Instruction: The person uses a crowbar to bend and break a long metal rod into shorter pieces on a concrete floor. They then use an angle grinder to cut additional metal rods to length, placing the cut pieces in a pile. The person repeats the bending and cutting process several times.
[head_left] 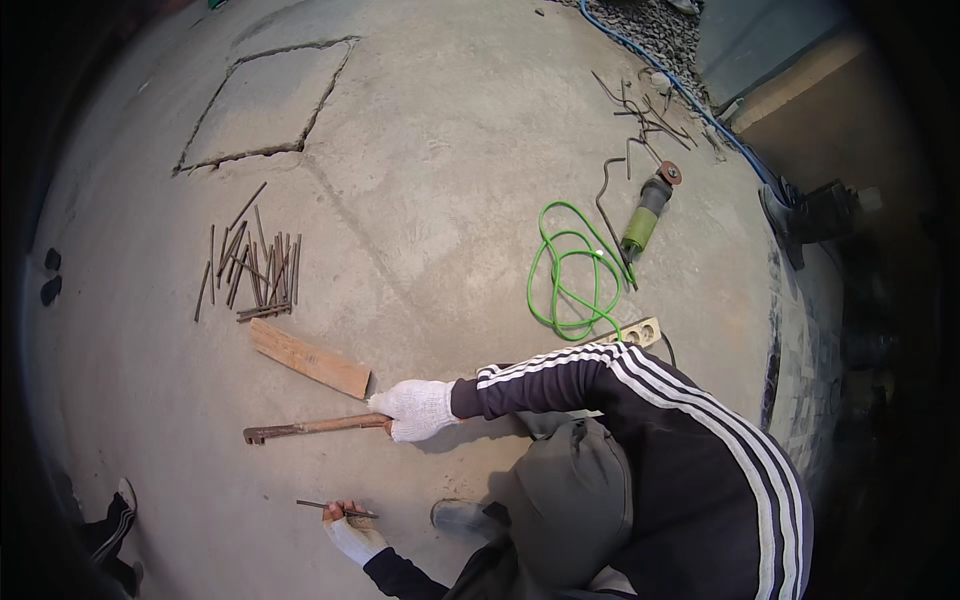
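Note:
My right hand [415,408], in a white knit glove, is closed round the near end of a rusty bending bar [320,427]. The bar lies low over the concrete and points left, with a notched, hooked head at its far end. Just beyond it, a wooden board [310,358] lies slanted, its right end close to the glove. Nearer to me, my left hand [352,535] pinches a short thin steel rod [315,504]. Its glove is white too, with the fingertips showing bare. Several similar cut rods [255,265] lie in a loose pile beyond the board.
An angle grinder [648,215] lies at the right, its green cord [545,260] coiled beside a power strip [640,332]. Bent rods [650,115] lie farther back. A blue hose [640,50] runs past gravel. Another person's shoe [127,495] shows at the left, dark boots [800,220] at the right.

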